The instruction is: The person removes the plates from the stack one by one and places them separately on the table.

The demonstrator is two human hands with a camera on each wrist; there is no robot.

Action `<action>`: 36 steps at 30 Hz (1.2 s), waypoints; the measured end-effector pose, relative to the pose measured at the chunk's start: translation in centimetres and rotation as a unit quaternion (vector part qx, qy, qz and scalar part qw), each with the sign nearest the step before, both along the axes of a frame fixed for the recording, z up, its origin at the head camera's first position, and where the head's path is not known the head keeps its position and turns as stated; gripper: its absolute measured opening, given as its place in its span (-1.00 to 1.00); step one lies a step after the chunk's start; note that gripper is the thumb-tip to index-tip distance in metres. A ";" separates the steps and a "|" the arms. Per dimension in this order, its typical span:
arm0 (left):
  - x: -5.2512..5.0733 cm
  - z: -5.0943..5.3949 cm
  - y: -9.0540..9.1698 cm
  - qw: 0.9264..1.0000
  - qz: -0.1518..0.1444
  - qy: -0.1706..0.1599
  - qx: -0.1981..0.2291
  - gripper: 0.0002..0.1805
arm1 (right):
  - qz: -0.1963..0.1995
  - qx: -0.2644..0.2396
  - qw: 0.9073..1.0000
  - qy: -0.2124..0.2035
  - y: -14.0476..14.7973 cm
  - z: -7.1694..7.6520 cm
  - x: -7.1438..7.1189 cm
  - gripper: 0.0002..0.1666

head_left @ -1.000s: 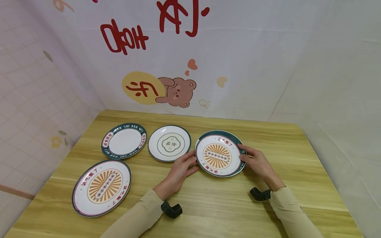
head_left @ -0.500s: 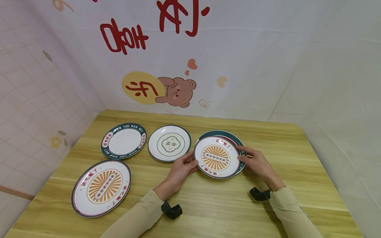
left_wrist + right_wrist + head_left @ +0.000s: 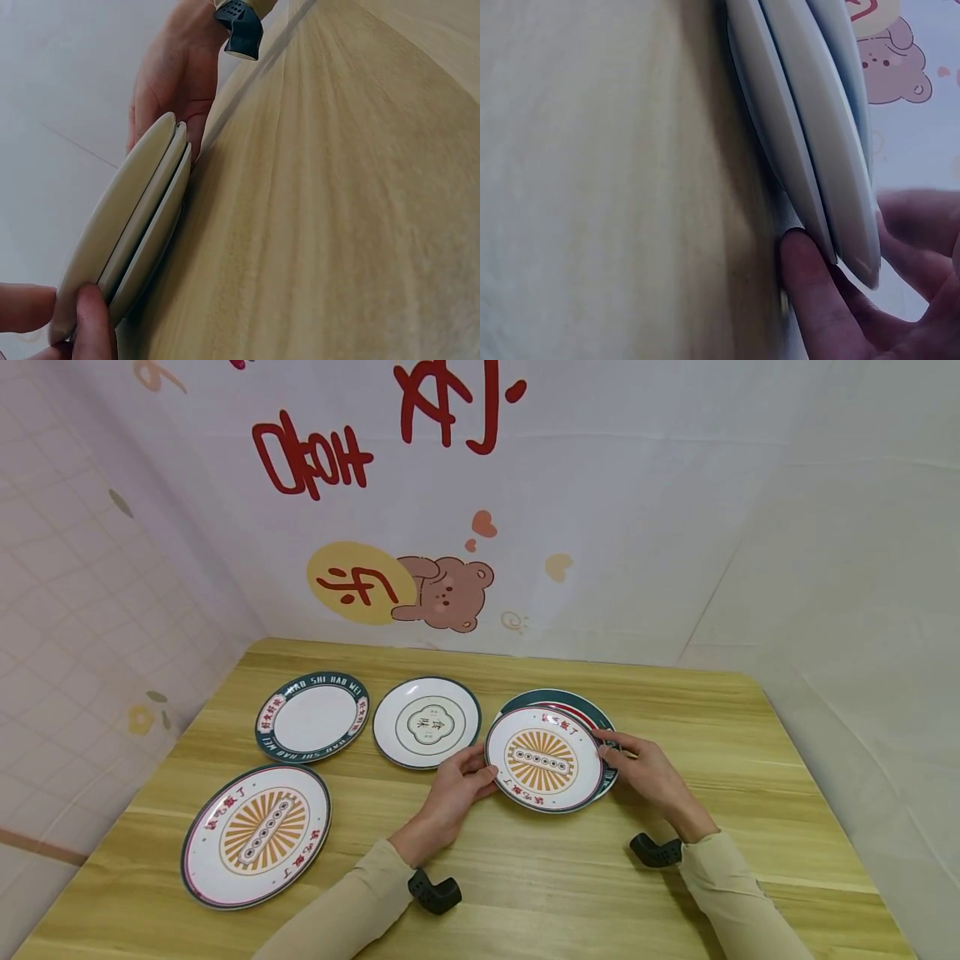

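A: Where is the stack of plates (image 3: 135, 214)?

B: Just right of the middle of the wooden surface (image 3: 697, 718), toward its far edge. The left wrist view shows three rims, one over another.

A: What's on top?

B: A white sunburst plate (image 3: 543, 760), set off toward the near left, so a lower plate (image 3: 553, 695) shows its green rim along the far side.

A: And the hands?

B: The left hand (image 3: 452, 789) grips the stack's left side, thumb over the top rim, a finger against the edges beneath. The right hand (image 3: 651, 772) grips the opposite side, fingers and thumb about the rim. How many plates it pinches, I can't tell.

A: What else is on the surface?

B: Three more plates, left of the stack. An emblem plate (image 3: 427, 722) lies near the far edge, just beyond the left hand. A green-rimmed plate (image 3: 315, 717) lies by the far left corner. Just in front of it, near the left edge, is another sunburst plate (image 3: 256, 837).
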State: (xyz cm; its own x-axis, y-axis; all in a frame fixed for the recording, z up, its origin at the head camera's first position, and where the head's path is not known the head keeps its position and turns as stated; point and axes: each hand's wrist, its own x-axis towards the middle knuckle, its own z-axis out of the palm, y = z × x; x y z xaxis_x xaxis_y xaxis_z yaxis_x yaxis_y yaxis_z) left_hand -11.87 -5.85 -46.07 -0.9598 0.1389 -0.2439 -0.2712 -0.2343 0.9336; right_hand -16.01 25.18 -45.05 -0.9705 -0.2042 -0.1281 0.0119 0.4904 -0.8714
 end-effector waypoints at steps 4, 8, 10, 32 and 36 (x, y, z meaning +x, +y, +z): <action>0.0 0.3 0.0 1.000 0.011 -0.006 0.001 -0.45 | 0.000 -0.037 0.999 -0.015 0.1 -0.1 0.0 -0.47; 0.1 0.5 -0.1 1.000 0.025 -0.011 -0.002 -0.43 | -0.007 -0.060 0.998 -0.020 0.3 -0.1 -0.1 -0.39; 0.1 0.5 -0.1 0.999 0.034 -0.012 -0.007 -0.43 | -0.008 -0.064 0.998 -0.019 0.3 -0.1 -0.2 -0.34; 0.8 1.5 -1.8 0.997 0.055 0.023 -0.050 -0.53 | -0.002 -0.049 0.999 -0.014 0.5 0.0 -0.2 -0.27; 1.1 1.9 -2.4 0.996 0.049 0.024 -0.065 -0.58 | -0.001 -0.049 0.999 -0.016 0.5 0.0 -0.1 -0.27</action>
